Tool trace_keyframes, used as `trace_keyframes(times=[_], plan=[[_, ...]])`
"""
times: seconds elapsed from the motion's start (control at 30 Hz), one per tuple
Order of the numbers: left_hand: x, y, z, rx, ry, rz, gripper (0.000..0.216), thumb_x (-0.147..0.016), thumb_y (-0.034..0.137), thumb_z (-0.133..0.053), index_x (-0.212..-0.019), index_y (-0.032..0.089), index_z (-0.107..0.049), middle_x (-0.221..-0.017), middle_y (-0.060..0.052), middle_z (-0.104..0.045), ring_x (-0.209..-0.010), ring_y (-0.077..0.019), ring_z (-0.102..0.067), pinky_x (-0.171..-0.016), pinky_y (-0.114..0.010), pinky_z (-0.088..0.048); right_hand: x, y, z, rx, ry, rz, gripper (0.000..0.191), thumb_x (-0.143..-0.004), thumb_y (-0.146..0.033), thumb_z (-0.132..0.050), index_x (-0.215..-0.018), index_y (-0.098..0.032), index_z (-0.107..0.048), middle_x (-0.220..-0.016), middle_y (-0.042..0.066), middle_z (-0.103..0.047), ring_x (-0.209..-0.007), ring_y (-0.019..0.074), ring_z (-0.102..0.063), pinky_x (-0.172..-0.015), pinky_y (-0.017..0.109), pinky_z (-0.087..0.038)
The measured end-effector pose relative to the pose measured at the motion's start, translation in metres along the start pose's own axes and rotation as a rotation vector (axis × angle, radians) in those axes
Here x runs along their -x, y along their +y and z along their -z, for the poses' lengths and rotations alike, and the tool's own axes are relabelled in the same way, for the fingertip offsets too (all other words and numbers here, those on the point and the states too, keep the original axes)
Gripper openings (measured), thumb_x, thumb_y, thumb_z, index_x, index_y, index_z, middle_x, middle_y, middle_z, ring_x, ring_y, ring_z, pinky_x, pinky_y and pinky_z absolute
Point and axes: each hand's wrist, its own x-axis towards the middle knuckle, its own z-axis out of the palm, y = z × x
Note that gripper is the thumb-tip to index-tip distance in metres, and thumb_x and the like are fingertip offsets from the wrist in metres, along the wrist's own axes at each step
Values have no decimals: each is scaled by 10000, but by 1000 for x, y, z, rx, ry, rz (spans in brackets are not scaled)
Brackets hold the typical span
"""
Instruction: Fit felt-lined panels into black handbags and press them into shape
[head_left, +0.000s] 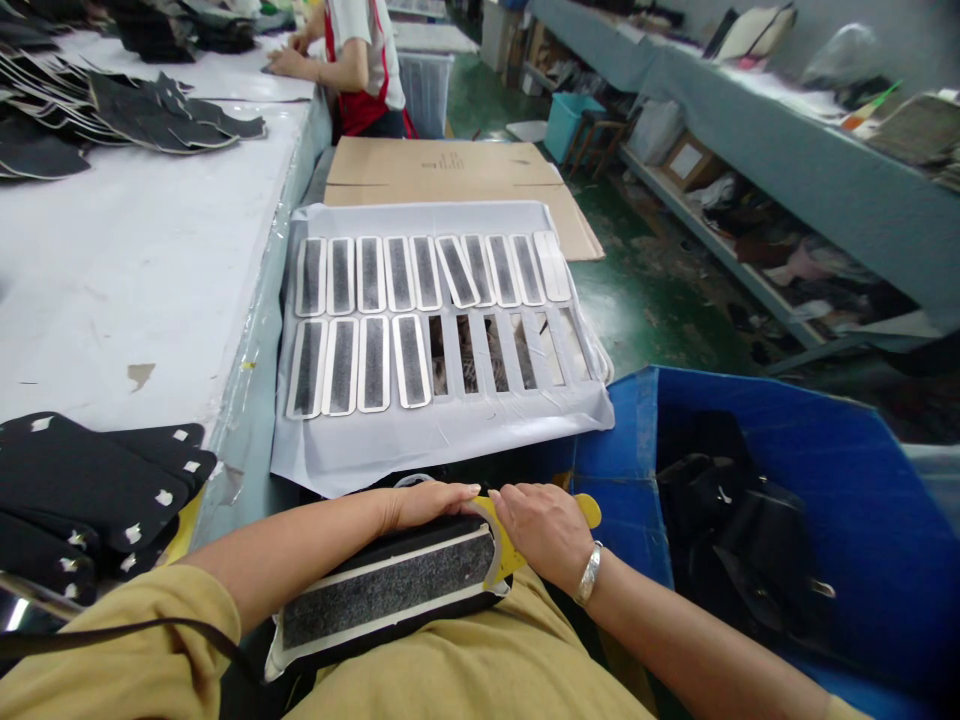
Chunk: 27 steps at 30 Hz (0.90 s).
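Across my lap lies a long black bag-like piece (360, 645) with a grey speckled strip (390, 590) framed in white on its upper face. My left hand (435, 503) grips its far edge, thumb and fingers pointing right. Closed around a flat yellow plastic scraper (504, 540) is my right hand (546, 530); the blade meets the strip's rounded right end, and the rounded handle tip shows beyond the hand. Just ahead, a white-covered board (345, 450) carries two rows of similar white-edged grey strips (370, 275), with several bare slots at its front right.
To the right stands a blue bin (750, 400) with black bags (772, 540). Black panels with white tabs (97, 480) lie on the left table (135, 270). A flat cardboard box (450, 165) sits behind the board. Another person (367, 60) works at the far table.
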Motion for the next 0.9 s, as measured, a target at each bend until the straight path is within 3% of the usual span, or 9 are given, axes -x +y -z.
trace_keyframes(times=[0.23, 0.33, 0.4, 0.5, 0.6, 0.9], plan=[[6, -1, 7, -321, 286, 76, 608, -814, 643, -356, -949, 133, -659, -914, -53, -673, -883, -224, -585, -900, -357, -382, -12, 10, 2, -14, -128, 100, 386, -961, -303, -285, -745, -179, -580, -668, 38, -630, -644, 164, -607, -580, 287, -324], [9, 4, 5, -423, 340, 118, 629, -806, 662, -342, -895, 126, -660, -863, -53, -661, -841, -224, -576, -834, -341, -411, -14, 12, 0, -16, -144, 159, 368, -959, -300, -292, -777, -190, -593, -688, 32, -636, -665, 171, -608, -581, 284, -329], [10, 10, 0, -476, 370, 124, 600, -818, 639, -336, -850, 132, -654, -803, -40, -643, -796, -209, -562, -800, -326, -415, -10, 11, -3, -25, -109, 107, 370, -957, -299, -297, -756, -190, -588, -676, 30, -634, -647, 168, -602, -584, 283, -331], [10, 17, -6, -580, 392, 142, 570, -842, 599, -303, -786, 139, -636, -725, -25, -600, -736, -194, -529, -763, -321, -412, -3, 6, -6, -29, -48, 5, 382, -955, -298, -299, -711, -193, -573, -647, 27, -630, -611, 166, -592, -578, 285, -327], [8, 19, -5, -698, 372, 115, 582, -852, 589, -264, -794, 139, -628, -745, -32, -582, -745, -195, -508, -777, -327, -400, 0, 5, -6, -16, -31, 7, 384, -955, -298, -298, -709, -194, -574, -640, 26, -627, -602, 168, -588, -570, 290, -321], [14, 11, 5, -798, 357, 83, 636, -801, 670, -277, -903, 151, -630, -773, -30, -577, -790, -201, -504, -808, -302, -380, -18, 12, 4, 20, -145, 211, 359, -956, -291, -293, -783, -186, -590, -682, 30, -630, -647, 177, -592, -559, 296, -301]])
